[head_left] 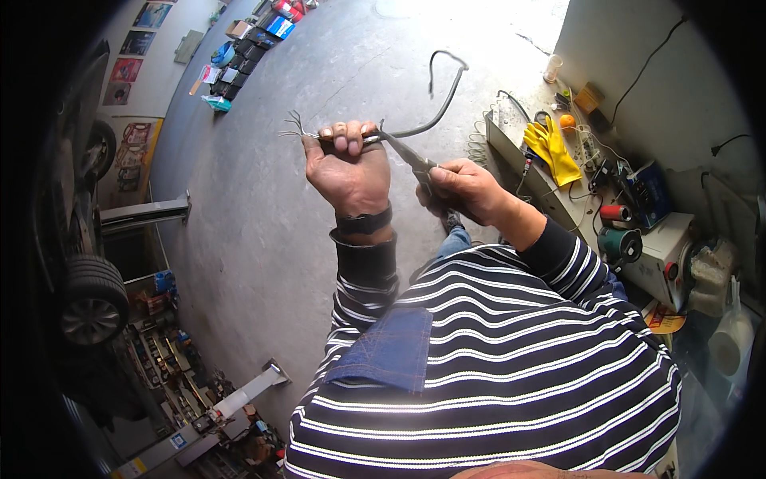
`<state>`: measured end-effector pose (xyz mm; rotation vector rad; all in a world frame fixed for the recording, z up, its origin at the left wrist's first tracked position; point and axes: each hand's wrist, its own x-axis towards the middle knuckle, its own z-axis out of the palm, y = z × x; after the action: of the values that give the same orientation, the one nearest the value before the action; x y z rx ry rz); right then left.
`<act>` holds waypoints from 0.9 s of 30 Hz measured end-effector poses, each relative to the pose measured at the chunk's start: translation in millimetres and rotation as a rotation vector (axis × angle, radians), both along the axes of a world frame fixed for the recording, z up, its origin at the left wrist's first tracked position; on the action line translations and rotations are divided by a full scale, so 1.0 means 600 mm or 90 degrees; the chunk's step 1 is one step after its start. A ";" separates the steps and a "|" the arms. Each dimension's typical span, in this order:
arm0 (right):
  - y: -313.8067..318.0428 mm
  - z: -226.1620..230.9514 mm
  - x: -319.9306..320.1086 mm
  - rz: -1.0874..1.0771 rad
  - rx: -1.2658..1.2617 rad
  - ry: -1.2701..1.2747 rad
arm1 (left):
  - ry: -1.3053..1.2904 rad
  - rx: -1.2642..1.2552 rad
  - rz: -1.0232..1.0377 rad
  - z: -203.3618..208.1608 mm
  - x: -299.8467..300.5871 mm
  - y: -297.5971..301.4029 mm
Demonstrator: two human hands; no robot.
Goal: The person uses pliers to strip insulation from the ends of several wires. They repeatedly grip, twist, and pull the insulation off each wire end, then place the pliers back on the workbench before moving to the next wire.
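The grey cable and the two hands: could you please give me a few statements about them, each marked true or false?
1. The left hand is closed around a grey cable. True.
2. Bare wire strands stick out of the cable beside the left hand. True.
3. The right hand is empty. False: it grips pliers whose tip meets the cable.
4. Yellow rubber gloves are worn on both hands. False: they lie on the workbench; the hands are bare.
5. The sleeves are striped. True.
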<state>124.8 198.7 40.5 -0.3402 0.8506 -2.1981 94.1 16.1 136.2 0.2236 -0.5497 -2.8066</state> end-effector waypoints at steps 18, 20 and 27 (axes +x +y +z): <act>-0.013 -0.020 0.013 -0.262 0.595 0.658 | -0.223 -0.184 0.128 -0.032 0.013 -0.046; -0.012 -0.023 0.012 -0.271 0.589 0.685 | -0.226 -0.194 0.138 -0.027 0.016 -0.041; -0.005 -0.021 0.005 -0.286 0.594 0.762 | -0.200 -0.227 0.142 -0.004 0.022 -0.034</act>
<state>127.6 195.9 28.0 -1.0656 2.6325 -1.5004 107.3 -4.5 133.7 0.6128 -1.0131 -2.4190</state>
